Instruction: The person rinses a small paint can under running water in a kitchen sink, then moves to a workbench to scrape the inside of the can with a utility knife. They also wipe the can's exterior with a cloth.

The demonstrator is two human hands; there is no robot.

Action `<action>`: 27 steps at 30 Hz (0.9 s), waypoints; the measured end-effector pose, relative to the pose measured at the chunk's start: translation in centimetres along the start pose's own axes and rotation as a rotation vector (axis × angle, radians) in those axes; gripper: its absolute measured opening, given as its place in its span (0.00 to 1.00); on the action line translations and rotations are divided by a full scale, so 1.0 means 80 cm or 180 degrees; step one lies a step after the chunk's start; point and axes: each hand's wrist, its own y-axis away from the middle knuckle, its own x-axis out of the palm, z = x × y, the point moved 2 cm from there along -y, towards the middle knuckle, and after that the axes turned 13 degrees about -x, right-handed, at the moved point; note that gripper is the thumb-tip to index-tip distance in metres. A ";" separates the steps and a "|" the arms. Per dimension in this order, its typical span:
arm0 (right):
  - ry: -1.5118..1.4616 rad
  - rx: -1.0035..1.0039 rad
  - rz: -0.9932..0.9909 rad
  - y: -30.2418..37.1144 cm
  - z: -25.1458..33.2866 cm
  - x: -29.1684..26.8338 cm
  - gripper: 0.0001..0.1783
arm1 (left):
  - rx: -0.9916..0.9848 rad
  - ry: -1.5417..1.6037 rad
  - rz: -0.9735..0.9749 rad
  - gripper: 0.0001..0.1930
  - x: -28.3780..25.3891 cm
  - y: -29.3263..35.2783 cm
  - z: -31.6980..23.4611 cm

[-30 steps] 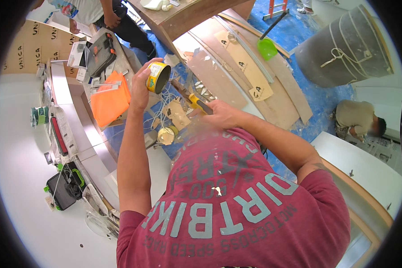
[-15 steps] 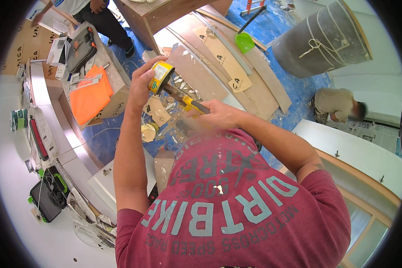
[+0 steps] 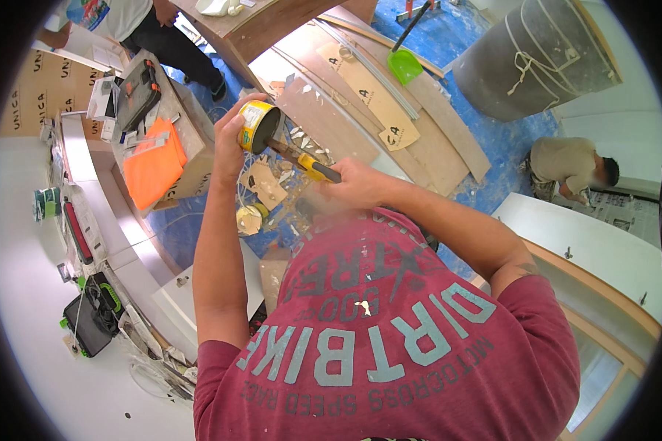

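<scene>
My left hand (image 3: 230,140) is wrapped round a small yellow can (image 3: 253,121) with a white label, tipped so that its dark open mouth faces right. In my right hand (image 3: 357,184) is a scraper (image 3: 312,166) with a yellow and black handle. Its brownish, stained blade reaches up to the can's mouth; whether the tip is inside I cannot tell. Both hands are raised in front of my chest, above the littered floor.
Below lie scraps and another round tin (image 3: 251,218) on blue floor covering (image 3: 191,231). Boards (image 3: 390,158) lean ahead beside a green dustpan (image 3: 404,67). A large grey drum (image 3: 529,62) stands far right. One person (image 3: 566,165) crouches right; another (image 3: 180,44) stands far left.
The can has turned slightly, so more of its dark mouth shows. The scraper stays at its mouth. The crouching person's head has moved, and the standing person's arm has shifted.
</scene>
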 end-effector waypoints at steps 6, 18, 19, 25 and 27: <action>-0.0862 0.0331 0.0324 0.027 0.017 -0.029 0.19 | 0.0036 -0.0315 0.0093 0.31 0.032 0.000 -0.019; -0.0414 -0.0535 0.0227 0.022 -0.011 -0.029 0.19 | 0.0246 0.0056 0.0035 0.34 0.052 0.011 -0.025; -0.0184 -0.0947 0.0013 0.020 -0.017 -0.027 0.18 | 0.0033 0.0097 -0.0014 0.33 0.055 0.012 -0.028; 0.0160 -0.0605 0.0262 0.031 0.002 -0.041 0.19 | -0.0256 -0.0758 -0.0244 0.27 0.055 0.025 -0.036; -0.0046 -0.0440 0.0363 0.034 0.008 -0.038 0.21 | -0.0173 -0.0637 -0.0134 0.26 0.053 0.029 -0.033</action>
